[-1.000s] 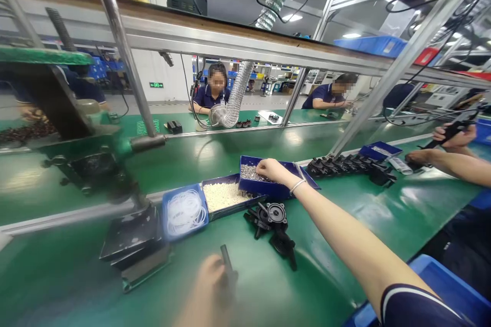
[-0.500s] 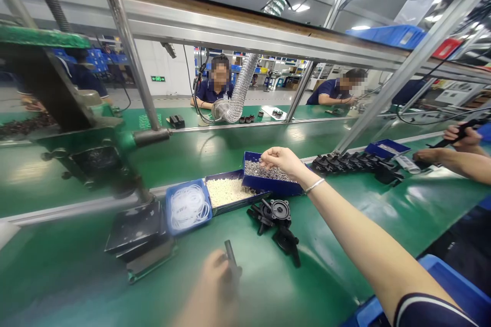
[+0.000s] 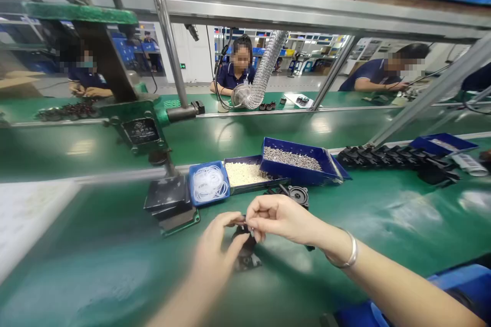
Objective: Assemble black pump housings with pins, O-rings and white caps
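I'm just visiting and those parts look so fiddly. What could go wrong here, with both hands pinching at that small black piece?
The right hand pinches something tiny against the black part that the left hand holds; it could slip onto the green belt. The part sits above the belt, so a loose grip might drop it. The tray of small metal pieces rests tilted on its neighbour and might spill if knocked.
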`<action>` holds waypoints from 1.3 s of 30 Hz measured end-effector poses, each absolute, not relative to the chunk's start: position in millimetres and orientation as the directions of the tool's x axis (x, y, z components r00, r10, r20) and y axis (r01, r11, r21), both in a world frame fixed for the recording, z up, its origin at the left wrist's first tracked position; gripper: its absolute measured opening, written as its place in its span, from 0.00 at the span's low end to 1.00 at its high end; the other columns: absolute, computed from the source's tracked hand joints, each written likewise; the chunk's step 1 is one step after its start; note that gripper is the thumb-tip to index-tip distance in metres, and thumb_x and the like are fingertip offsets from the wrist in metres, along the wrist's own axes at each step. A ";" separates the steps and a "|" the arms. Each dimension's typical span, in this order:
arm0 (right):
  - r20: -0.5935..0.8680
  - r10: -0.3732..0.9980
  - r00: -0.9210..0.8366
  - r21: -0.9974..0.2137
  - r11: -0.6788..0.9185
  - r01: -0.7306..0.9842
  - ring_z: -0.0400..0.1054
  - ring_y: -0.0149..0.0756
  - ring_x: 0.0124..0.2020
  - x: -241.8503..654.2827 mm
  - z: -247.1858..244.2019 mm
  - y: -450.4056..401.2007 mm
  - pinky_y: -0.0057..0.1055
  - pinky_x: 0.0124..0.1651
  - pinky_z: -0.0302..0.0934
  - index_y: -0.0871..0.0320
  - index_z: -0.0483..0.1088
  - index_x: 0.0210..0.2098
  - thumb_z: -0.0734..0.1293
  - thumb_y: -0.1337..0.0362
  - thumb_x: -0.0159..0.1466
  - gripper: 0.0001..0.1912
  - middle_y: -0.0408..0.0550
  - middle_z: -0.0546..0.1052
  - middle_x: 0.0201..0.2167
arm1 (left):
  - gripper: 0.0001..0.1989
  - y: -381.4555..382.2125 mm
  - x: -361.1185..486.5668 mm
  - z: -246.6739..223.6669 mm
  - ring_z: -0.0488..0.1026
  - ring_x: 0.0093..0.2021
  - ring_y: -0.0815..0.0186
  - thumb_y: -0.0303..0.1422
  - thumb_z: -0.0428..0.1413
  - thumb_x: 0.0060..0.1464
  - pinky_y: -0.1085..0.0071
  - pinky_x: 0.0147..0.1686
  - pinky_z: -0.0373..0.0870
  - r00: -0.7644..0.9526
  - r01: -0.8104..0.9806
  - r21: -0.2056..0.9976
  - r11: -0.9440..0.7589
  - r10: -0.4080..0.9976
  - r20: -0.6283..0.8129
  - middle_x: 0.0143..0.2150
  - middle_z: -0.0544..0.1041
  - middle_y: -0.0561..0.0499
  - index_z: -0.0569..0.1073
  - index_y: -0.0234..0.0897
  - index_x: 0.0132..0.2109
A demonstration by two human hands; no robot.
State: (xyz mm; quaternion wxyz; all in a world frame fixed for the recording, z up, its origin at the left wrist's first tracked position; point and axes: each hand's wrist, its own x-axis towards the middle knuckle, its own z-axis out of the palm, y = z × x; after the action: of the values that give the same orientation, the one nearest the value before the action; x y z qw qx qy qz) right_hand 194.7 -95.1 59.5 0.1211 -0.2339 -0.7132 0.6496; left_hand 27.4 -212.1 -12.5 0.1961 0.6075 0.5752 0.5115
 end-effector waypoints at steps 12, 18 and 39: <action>-0.164 0.579 -0.798 -0.986 -0.094 0.134 0.72 0.33 0.25 196.3 36.2 -94.5 0.31 0.32 0.68 0.62 0.71 0.35 0.72 0.54 0.62 0.16 0.45 0.76 0.24 | 0.05 -217.5 7.6 -9.3 0.79 0.38 0.64 0.36 0.58 0.58 0.70 0.41 0.72 -0.311 0.372 0.928 -0.017 0.940 0.142 0.35 0.81 0.54 0.79 0.43 0.38; 0.045 0.545 -0.837 -0.836 0.480 0.267 0.71 0.33 0.34 215.5 23.8 -90.9 0.30 0.39 0.66 0.58 0.75 0.35 0.67 0.66 0.66 0.05 0.46 0.75 0.35 | 0.06 -232.6 7.1 -31.8 0.79 0.43 0.61 0.39 0.59 0.57 0.67 0.45 0.73 -0.327 0.340 0.931 0.131 0.945 -0.013 0.39 0.82 0.54 0.79 0.44 0.37; 0.070 0.369 -0.927 -0.559 0.784 0.270 0.69 0.37 0.42 220.9 20.9 -112.9 0.33 0.46 0.67 0.59 0.68 0.50 0.59 0.70 0.71 0.10 0.51 0.71 0.43 | 0.08 -236.4 6.5 -38.0 0.81 0.38 0.63 0.28 0.52 0.62 0.70 0.39 0.78 -0.002 0.801 0.537 -0.264 0.896 0.444 0.39 0.83 0.50 0.77 0.40 0.42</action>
State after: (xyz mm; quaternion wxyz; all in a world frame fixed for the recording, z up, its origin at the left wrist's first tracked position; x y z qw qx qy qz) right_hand 220.9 -112.9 20.9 0.0878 -0.1697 -0.9404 0.2813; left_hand 6.5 -236.4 -38.0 0.0640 0.7034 0.6032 0.3706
